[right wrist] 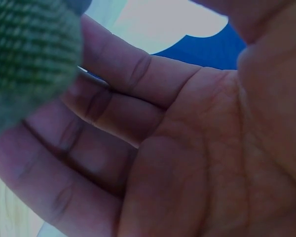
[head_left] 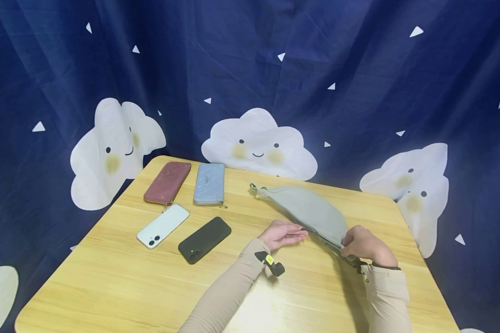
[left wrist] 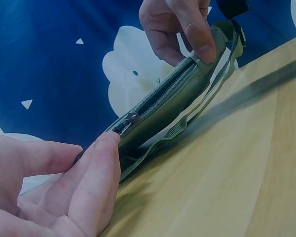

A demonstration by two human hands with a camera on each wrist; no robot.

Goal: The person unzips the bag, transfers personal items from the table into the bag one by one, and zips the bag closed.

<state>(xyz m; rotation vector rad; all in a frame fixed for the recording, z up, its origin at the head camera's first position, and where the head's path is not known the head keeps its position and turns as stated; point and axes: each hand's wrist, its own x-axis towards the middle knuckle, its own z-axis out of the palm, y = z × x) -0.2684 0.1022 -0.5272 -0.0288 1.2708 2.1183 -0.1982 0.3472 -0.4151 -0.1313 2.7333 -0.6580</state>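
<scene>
A grey-green waist bag (head_left: 312, 208) is held tilted up at the right of the table, its strap (left wrist: 180, 129) hanging below. My right hand (head_left: 368, 246) grips the bag's near end, with the thumb over the edge beside the zipper in the left wrist view. My left hand (head_left: 282, 235) pinches the dark zipper pull partway along the bag. In the left wrist view the zipper slider (left wrist: 128, 122) shows just past the left fingertips. Between it and the right hand the zipper teeth (left wrist: 160, 98) stand parted. In the right wrist view, green woven webbing (right wrist: 32, 57) lies close to the curled fingers.
A dark red wallet (head_left: 167, 182) and a light blue wallet (head_left: 209, 183) lie at the table's back left. In front of them are a white phone (head_left: 163, 225) and a black phone (head_left: 205, 239). Behind the wooden table (head_left: 108, 286) hangs a blue cloud-print curtain (head_left: 250, 55).
</scene>
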